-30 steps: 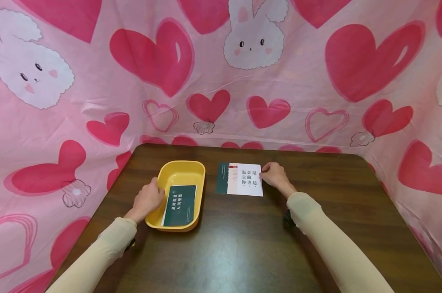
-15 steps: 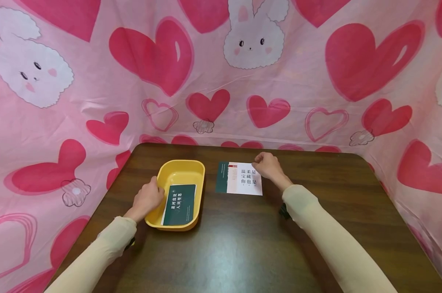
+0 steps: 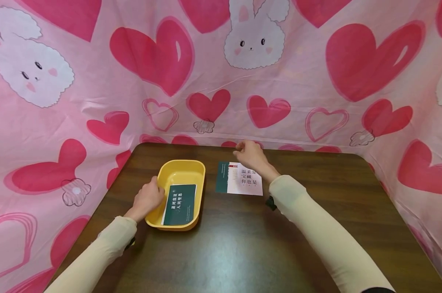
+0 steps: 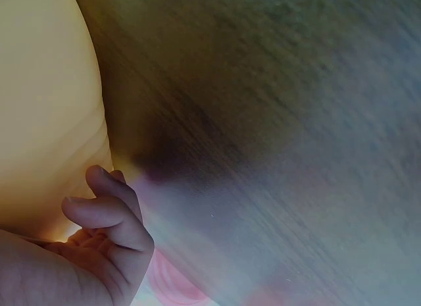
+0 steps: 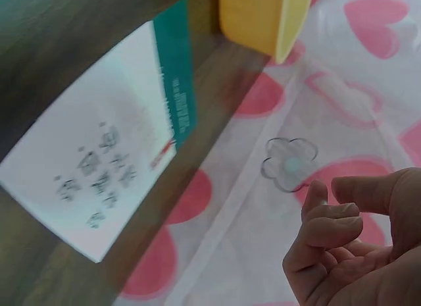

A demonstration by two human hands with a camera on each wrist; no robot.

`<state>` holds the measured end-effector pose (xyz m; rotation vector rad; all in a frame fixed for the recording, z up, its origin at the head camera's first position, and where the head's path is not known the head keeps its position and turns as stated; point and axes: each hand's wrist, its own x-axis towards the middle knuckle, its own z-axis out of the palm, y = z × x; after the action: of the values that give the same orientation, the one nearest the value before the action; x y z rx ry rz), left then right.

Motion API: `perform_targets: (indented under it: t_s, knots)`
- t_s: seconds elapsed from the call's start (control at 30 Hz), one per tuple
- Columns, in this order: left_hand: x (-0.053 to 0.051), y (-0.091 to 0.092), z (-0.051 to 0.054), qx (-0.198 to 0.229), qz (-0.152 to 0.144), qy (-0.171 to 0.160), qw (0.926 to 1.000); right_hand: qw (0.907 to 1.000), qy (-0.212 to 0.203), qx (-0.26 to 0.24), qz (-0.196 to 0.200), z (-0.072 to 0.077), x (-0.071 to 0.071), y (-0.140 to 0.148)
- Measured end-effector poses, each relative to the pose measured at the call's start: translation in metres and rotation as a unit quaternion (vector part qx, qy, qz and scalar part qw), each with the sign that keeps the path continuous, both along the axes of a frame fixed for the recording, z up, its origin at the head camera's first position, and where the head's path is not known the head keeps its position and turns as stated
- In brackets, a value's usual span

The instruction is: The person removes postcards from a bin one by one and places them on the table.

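Observation:
At the left of the head view, my left hand (image 3: 148, 199) grips the near left rim of a yellow plastic basin (image 3: 184, 173). In the left wrist view its fingers (image 4: 122, 227) curl against the basin's wall (image 4: 46, 122). Inside the basin lies a dark green card (image 3: 180, 205) with white characters, a white edge showing beneath it. My right hand (image 3: 253, 156) hovers over the far edge of a white card (image 3: 244, 187) with black characters. Its fingers are loosely bent and hold nothing. A green card (image 3: 222, 177) shows from under the white one's left side.
The brown wooden table (image 3: 228, 240) extends around the basin and cards. A pink cloth (image 3: 213, 61) with hearts and rabbits hangs behind the table and along both sides.
My right hand has left the white card's right edge and moved left and away from me, over its far edge. The left hand and basin have stayed put.

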<state>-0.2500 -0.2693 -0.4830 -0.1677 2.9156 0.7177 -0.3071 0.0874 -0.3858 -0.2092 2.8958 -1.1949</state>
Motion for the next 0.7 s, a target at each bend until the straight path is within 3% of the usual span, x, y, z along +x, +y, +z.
perform_targets:
  t_s: [0.23, 0.47, 0.7]
  knots:
    - [0.0, 0.001, 0.001, 0.006, 0.007, -0.009, 0.9999, 0.9997, 0.005, -0.006, 0.025, 0.02, 0.003, -0.026]
    - [0.003, -0.003, 0.002, 0.013, 0.013, -0.01, 0.9998, 0.9975, 0.016, 0.021, 0.065, 0.038, 0.005, -0.058]
    - [0.001, 0.001, 0.001, 0.007, 0.011, -0.016, 0.9998, 0.9946, 0.003, 0.041, 0.095, 0.037, 0.011, -0.079]
